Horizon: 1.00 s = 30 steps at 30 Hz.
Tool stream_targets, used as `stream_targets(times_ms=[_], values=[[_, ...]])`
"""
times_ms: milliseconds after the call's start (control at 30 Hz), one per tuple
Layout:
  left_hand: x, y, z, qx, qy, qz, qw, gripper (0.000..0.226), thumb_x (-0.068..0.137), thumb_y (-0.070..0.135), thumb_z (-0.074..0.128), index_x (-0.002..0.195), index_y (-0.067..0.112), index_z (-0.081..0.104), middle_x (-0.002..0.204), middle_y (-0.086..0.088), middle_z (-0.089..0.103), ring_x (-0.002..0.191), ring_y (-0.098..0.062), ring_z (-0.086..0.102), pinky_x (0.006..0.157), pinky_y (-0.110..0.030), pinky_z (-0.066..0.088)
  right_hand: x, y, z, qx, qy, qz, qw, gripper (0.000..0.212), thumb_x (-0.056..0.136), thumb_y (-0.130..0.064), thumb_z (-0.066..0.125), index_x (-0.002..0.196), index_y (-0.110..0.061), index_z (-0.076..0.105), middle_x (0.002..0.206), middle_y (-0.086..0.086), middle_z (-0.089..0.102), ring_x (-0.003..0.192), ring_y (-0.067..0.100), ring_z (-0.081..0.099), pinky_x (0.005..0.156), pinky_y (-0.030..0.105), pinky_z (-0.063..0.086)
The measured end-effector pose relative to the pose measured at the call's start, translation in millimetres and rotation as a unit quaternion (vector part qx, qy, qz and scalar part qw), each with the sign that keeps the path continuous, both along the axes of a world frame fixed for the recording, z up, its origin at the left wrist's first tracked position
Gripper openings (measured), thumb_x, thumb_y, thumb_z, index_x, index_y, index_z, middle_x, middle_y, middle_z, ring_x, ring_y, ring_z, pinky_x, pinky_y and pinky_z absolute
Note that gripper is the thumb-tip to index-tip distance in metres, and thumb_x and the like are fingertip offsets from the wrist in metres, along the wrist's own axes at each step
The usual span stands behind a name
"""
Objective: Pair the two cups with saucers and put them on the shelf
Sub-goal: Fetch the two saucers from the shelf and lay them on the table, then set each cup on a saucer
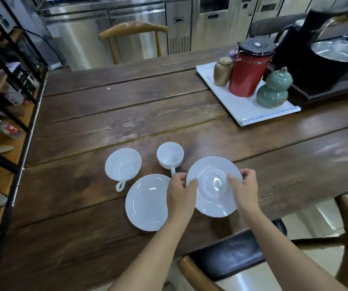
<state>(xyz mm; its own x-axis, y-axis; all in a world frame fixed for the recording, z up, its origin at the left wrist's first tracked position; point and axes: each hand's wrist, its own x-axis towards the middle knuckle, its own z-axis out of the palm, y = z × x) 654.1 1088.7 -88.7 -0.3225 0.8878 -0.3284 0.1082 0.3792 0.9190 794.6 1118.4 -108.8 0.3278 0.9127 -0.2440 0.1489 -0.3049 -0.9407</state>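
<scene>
wide cup (pixel 123 164) left | small cup (pixel 170 154) beside, upright | plain saucer (pixel 147 201) flat | dark-rimmed saucer (pixel 214 185) tilted (gripped both sides)

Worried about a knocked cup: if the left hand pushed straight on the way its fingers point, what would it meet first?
Probably the handle of the small cup, just beyond the left hand, which grips the dark-rimmed saucer. Depth is unclear; it might pass above.

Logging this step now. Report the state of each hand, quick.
Left hand: closed on the left rim of the dark-rimmed white saucer.
Right hand: closed on the same saucer's right rim, thumb over its face.
</scene>
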Motion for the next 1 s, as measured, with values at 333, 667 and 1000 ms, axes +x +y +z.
stream_targets(times_ms=[333, 667, 1000], values=[[48, 42, -36, -0.063, -0.196, -0.066, 0.976, 0.029, 0.086, 0.031, 0.059, 0.114, 0.030, 0.061, 0.118, 0.014, 0.063, 0.113, -0.005, 0.053, 0.094, -0.023, 0.039, 48, 61, -25, -0.063, -0.050, 0.018, 0.997, 0.013, 0.092, -0.013, 0.047, 0.100, -0.011, 0.037, 0.086, -0.001, 0.048, 0.086, 0.025, 0.049, 0.071, 0.035, 0.039], [61, 55, -45, -0.063, -0.169, -0.054, 0.982, 0.071, 0.088, 0.036, 0.059, 0.149, 0.023, 0.025, 0.147, 0.015, 0.033, 0.138, -0.007, 0.027, 0.115, -0.034, 0.020, 66, 83, -46, -0.114, -0.212, 0.137, 0.961, 0.041, 0.083, -0.017, 0.061, 0.117, -0.001, 0.045, 0.120, 0.016, 0.056, 0.110, 0.033, 0.052, 0.092, 0.042, 0.043], [-10, 50, 4, 0.147, 0.296, 0.152, 0.931, 0.010, 0.092, 0.015, 0.055, 0.093, 0.009, 0.062, 0.070, -0.011, 0.063, 0.069, -0.029, 0.060, 0.062, -0.043, 0.051, 38, 100, -16, 0.063, -0.337, 0.210, 0.916, 0.026, 0.087, -0.010, 0.056, 0.111, 0.000, 0.053, 0.116, 0.014, 0.056, 0.111, 0.032, 0.049, 0.094, 0.038, 0.035]])
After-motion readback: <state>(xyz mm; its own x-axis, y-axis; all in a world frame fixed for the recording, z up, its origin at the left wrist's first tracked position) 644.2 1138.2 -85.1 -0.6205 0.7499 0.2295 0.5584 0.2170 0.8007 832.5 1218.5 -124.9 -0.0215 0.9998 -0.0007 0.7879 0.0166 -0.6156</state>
